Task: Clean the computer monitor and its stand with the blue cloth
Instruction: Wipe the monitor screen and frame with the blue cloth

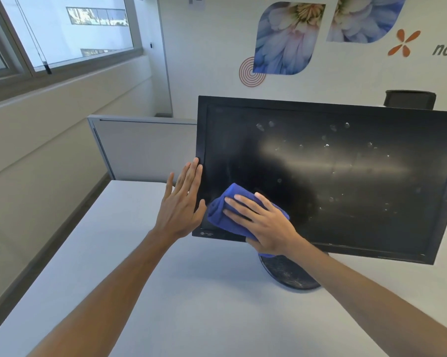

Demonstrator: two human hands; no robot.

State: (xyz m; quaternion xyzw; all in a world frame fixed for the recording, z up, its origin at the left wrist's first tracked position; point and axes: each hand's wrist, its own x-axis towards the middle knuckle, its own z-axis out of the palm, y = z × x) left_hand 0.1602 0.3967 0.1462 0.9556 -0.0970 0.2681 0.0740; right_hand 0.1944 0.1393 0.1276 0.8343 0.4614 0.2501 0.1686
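Observation:
A black computer monitor stands tilted on a white desk, its dark screen dotted with white smudges and fingerprints. Its round black stand base shows dusty below the screen, partly hidden by my right forearm. My right hand presses a folded blue cloth against the lower left corner of the screen, fingers spread flat and the thumb under the cloth's lower edge. With straight fingers, my left hand rests flat against the monitor's left edge.
The white desk runs from me to a grey partition panel behind it. A window and a wall ledge lie to the left. Flower prints hang on the far wall, and a dark object stands behind the monitor's top right.

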